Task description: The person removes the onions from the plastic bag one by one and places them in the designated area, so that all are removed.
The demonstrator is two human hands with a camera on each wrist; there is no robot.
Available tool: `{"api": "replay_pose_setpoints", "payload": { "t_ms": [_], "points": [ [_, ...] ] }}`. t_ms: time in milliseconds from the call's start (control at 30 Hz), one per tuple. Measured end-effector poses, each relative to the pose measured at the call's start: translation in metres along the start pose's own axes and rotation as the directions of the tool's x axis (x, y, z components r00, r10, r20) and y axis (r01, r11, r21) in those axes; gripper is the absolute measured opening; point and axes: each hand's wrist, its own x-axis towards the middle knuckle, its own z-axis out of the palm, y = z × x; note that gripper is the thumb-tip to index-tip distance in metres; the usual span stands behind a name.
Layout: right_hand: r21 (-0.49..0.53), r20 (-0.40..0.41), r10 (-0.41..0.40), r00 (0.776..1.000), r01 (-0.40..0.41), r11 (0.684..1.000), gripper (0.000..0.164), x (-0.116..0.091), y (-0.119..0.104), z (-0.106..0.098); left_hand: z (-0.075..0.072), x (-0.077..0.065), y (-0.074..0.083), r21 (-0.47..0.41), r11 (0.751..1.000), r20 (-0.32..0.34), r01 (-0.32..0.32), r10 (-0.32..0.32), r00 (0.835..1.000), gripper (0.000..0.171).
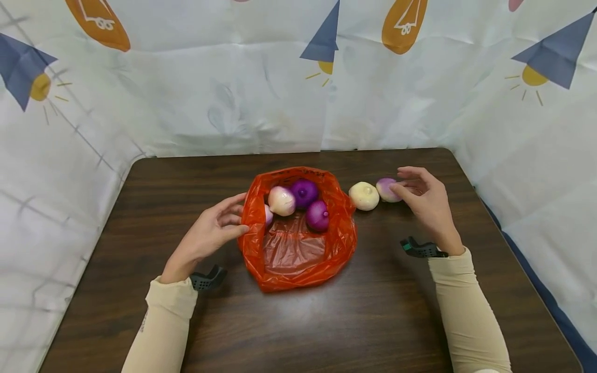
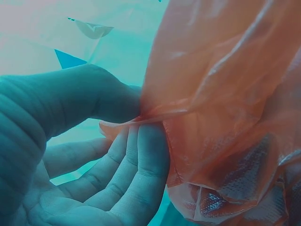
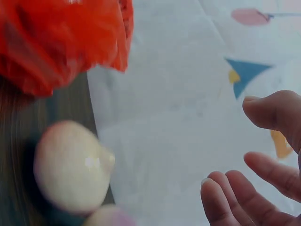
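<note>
A: How do I read the hands remotely?

B: On my feed, the left hand (image 1: 210,228) pinches the rim of the red plastic bag (image 1: 284,282) between thumb and fingers. The right hand (image 1: 425,197), fingers parted and holding nothing, is at the purple-white onion (image 1: 386,190).

A: And outward?

B: I note a pale onion (image 1: 364,196) beside the bag; inside, two purple onions (image 1: 304,193) and a whitish onion (image 1: 282,201); beneath, the dark table (image 1: 387,321).

Room opens above the bag (image 1: 295,254) (white onion (image 1: 364,196) blocks its right).
</note>
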Motion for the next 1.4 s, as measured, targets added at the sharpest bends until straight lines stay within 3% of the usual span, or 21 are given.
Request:
{"api": "replay_pose_setpoints", "payload": {
  "t_ms": [233,367,833,1133,1400],
  "points": [
    [0.062,0.096,-0.072,0.993,0.066,0.996,0.042,0.000,-0.017,0.026,-0.001,-0.001,0.002,-0.019,1.000,0.003,0.012,-0.012,1.000,0.077],
    [0.035,0.155,-0.139,0.978,0.135,0.990,0.041,0.002,-0.024,0.044,-0.002,-0.002,0.002,-0.036,0.999,0.012,0.019,-0.018,1.000,0.078],
    [-0.002,0.371,-0.273,0.888,0.295,0.955,0.045,0.002,-0.045,0.100,-0.002,-0.004,0.003,-0.021,1.000,0.012,0.015,-0.015,1.000,0.077],
    [-0.114,0.483,-0.205,0.852,0.293,0.949,0.048,0.006,-0.039,0.120,-0.002,-0.004,0.006,-0.042,0.999,0.020,-0.011,0.012,1.000,0.076],
    [-0.221,0.498,-0.147,0.855,0.289,0.932,0.052,0.008,-0.034,0.127,-0.002,-0.005,0.005,-0.044,0.999,0.010,-0.017,0.017,1.000,0.076]
  ]
}}
